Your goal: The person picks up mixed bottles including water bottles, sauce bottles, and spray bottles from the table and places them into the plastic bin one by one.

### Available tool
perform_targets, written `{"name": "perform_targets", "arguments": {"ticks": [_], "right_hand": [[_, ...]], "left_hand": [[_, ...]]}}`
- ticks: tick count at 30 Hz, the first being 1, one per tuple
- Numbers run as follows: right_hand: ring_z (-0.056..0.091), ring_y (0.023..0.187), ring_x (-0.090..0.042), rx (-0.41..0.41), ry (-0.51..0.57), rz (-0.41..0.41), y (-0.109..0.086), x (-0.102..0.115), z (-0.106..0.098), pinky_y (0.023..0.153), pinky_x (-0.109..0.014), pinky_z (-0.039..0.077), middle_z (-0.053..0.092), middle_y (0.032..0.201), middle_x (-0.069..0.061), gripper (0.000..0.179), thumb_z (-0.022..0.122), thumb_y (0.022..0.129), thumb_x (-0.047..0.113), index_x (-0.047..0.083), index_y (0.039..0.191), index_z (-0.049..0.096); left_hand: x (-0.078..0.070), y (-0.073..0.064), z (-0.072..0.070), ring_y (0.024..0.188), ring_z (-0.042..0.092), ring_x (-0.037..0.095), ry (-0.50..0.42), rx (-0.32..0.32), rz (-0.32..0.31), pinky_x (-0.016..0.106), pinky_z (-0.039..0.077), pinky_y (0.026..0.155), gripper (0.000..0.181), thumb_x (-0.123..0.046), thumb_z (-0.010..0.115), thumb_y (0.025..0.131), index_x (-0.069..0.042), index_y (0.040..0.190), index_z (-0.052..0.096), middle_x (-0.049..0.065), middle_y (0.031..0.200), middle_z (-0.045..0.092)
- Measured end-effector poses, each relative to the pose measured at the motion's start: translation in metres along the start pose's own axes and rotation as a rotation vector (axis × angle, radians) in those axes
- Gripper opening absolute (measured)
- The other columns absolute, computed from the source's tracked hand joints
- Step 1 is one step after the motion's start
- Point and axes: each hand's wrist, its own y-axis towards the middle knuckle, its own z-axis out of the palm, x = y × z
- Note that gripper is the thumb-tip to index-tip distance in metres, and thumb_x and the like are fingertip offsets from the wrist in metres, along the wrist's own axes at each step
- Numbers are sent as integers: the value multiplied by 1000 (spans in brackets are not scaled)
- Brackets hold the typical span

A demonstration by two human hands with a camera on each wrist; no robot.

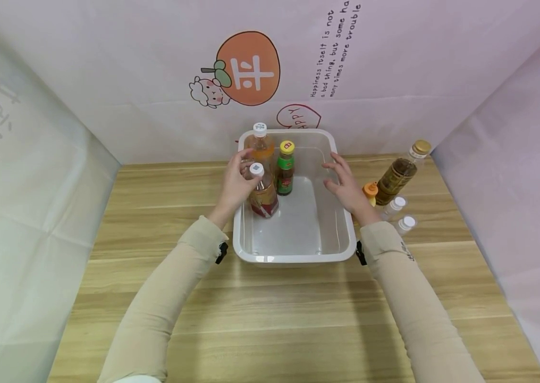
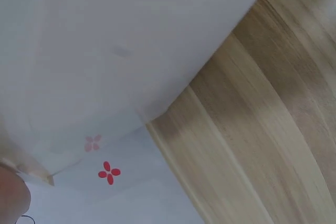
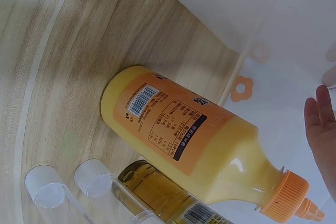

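Note:
My left hand (image 1: 236, 186) reaches over the left rim of a white plastic tub (image 1: 294, 259). Its thumb and fingers are around the neck of a clear bottle (image 1: 264, 199) with a white cap and reddish-brown contents, upright in the tub. Behind that bottle stands a clear bottle (image 1: 262, 146) with a white cap and orange band. Beside them is a dark sauce bottle (image 1: 285, 170) with a yellow cap and green label. My right hand (image 1: 348, 189) hovers at the right rim, fingers spread and loosely bent, holding nothing. In the left wrist view only a fingertip (image 2: 11, 198) shows.
Right of the tub stand a yellow squeeze bottle (image 3: 178, 135) with an orange nozzle, a gold-capped bottle of amber liquid (image 1: 396, 178), and two small clear containers with white caps (image 1: 406, 223). A printed cloth (image 1: 155, 80) hangs behind the wooden table (image 1: 260, 319).

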Motion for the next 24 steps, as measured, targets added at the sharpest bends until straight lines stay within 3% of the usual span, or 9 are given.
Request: {"name": "perform_targets", "arguments": {"ticks": [9,24], "right_hand": [[1,150,-34,-1,-5,13,-1,0,0,119,-60,13,0,163,-3,46,49,95,9,-3,139,40],[0,150,-34,8,-5,17,1,-3,0,118,-62,13,0,163,-3,46,48,95,9,-3,139,39]], "left_hand": [[3,-2,1,124,54,30,7,-4,41,39,43,108,72,7,68,79,-6,142,36,18,134,46],[3,-3,1,124,53,28,63,9,29,38,42,110,71,3,69,81,-8,143,36,16,137,45]]}}
